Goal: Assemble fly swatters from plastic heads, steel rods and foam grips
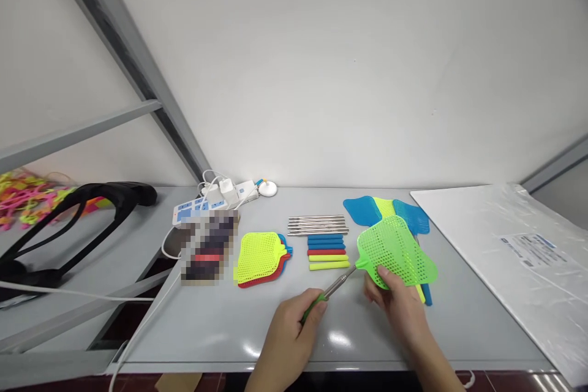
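My left hand (294,331) is closed around the green grip of a fly swatter, whose metal rod (339,285) points up and right. At the rod's far end is the green perforated swatter head (395,250), pinched between the thumb and fingers of my right hand (399,303). Behind it lie other swatters with blue heads (361,211) and a yellow one (384,206), partly hidden. Left of the rod rest several handle sleeves in blue (325,243), red (327,252) and yellow (328,266). Several metal rods (318,225) lie above them. A stack of loose heads, yellow on top (258,255), sits farther left.
A power strip (198,211) with white plugs and cables stands at the back left, near a blurred-out item (209,251). A large white plastic-wrapped package (514,251) covers the right side. Grey metal shelf bars (82,131) and a black frame-like object (68,239) are at left.
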`<state>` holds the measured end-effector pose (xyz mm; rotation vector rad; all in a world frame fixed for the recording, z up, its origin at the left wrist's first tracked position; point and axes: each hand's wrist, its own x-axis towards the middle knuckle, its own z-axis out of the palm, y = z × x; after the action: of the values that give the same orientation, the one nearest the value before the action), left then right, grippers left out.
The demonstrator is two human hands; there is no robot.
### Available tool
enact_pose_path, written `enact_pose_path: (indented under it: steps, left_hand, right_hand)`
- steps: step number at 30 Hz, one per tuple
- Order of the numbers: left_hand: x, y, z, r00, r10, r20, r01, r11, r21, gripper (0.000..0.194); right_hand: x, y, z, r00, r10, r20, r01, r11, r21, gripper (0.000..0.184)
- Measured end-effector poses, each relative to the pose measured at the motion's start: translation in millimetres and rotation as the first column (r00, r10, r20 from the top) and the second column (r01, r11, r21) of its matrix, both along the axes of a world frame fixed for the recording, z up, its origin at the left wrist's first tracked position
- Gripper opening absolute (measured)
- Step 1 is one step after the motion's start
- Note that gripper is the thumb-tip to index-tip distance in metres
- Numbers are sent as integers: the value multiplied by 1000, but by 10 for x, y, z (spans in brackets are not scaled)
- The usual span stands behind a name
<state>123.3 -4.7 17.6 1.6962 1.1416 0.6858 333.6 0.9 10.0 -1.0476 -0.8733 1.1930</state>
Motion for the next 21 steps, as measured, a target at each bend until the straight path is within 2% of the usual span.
enact_pose_path:
  steps: [5,12,17,21]
  left_hand:
    - [1,0,2,999,-4,-45,6,1000,27,35]
    - [12,-20,36,997,8,-80,-4,998,55,34]
    - [8,-61,42,997,23,-80,-17,997,76,30]
    - [29,-98,157,998,-31,-47,32,999,19,34]
  right_hand:
    - [53,-21,108,990,-20,142,25,999,-31,39]
    - [93,-87,197,977,-52,208,69,995,-74,43]
    - [224,-142,222,925,121,360,-88,991,-105,47]
    - [278,-193,290,895,202,398,-168,979,-119,49]
